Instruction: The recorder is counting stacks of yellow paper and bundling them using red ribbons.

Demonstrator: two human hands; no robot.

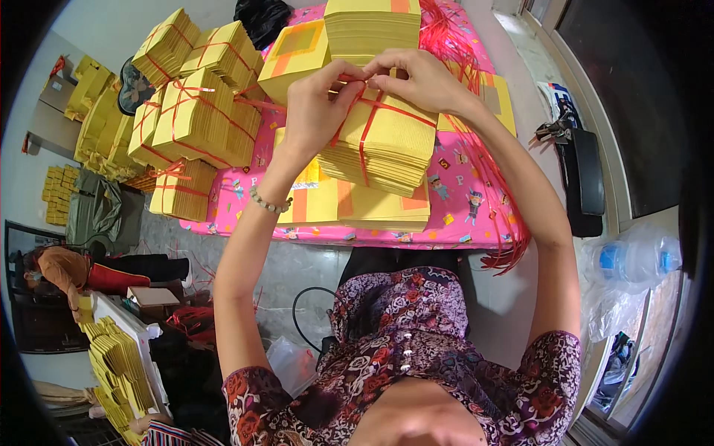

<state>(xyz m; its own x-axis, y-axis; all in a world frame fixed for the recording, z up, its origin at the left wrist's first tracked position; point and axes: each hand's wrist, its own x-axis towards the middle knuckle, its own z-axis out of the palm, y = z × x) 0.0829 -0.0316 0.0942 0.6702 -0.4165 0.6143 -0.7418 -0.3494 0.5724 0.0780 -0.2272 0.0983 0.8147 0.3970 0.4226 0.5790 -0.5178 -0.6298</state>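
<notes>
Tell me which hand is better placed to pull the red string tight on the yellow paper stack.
Probably the right hand: it pinches the thin red plastic string directly over the knot. The left hand grips lower, steadying the yellow paper stack.

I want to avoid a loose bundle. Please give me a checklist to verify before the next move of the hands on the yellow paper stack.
1. Left hand pinches the red string: ok.
2. Right hand pinches the string at the top: ok.
3. String crosses the yellow paper stack both ways: ok.
4. Knot finished: cannot tell, fingers hide it.
5. Stack edges aligned: ok, roughly.
6. Stack rests on the loose yellow sheets: ok.
</notes>
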